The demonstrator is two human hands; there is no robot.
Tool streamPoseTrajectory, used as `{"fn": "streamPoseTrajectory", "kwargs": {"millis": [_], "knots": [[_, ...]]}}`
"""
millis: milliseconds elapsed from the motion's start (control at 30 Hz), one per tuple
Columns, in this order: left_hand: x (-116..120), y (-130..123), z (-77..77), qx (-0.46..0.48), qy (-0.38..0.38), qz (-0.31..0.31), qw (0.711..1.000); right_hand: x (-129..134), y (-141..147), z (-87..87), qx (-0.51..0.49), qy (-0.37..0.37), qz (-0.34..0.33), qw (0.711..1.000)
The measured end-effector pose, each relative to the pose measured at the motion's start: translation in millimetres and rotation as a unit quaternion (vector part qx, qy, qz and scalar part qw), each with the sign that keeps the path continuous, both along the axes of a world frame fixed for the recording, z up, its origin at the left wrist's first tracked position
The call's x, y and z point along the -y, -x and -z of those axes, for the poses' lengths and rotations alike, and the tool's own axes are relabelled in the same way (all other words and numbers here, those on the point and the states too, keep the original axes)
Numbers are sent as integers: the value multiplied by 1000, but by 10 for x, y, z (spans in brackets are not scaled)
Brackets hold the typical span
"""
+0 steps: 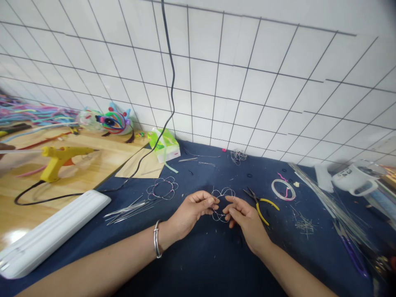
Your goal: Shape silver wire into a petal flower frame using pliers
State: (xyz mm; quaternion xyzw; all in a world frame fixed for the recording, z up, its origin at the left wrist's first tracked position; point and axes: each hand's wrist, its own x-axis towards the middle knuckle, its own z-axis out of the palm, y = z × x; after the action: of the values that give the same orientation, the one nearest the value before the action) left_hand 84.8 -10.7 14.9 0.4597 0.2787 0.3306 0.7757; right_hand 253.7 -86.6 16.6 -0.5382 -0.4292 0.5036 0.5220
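Between my two hands is a thin silver wire flower (228, 191), with looped petals around a ring. My left hand (199, 208), with a silver bangle on the wrist, is closed in a pinch on the flower's left side. The fingers of my right hand (243, 214) curl around its right side and hide part of the wire. A second wire flower (162, 188) lies flat on the dark blue cloth (198, 255), left of my hands. Pliers with yellow handles (262, 208) rest just right of my right hand, jaws pointing away from me.
Left are loose wire lengths (128, 210), a white lamp-like bar (55, 233) and a yellow glue gun (58, 161) with a black cord. A tissue pack (165, 146) stands behind. Right are a tape-like roll (283, 189), wire scraps (305, 225), purple-handled scissors (352, 251) and a white mug (352, 179).
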Motion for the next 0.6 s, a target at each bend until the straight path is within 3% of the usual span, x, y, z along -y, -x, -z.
{"fn": "streamPoseTrajectory", "kwargs": {"millis": [300, 600], "knots": [[1, -5, 22, -41, -44, -12, 998, -1, -2, 11, 28, -8, -1, 1000], [5, -8, 13, -35, -39, -13, 999, 1, 20, 3, 5, -1, 9, 1000]]}}
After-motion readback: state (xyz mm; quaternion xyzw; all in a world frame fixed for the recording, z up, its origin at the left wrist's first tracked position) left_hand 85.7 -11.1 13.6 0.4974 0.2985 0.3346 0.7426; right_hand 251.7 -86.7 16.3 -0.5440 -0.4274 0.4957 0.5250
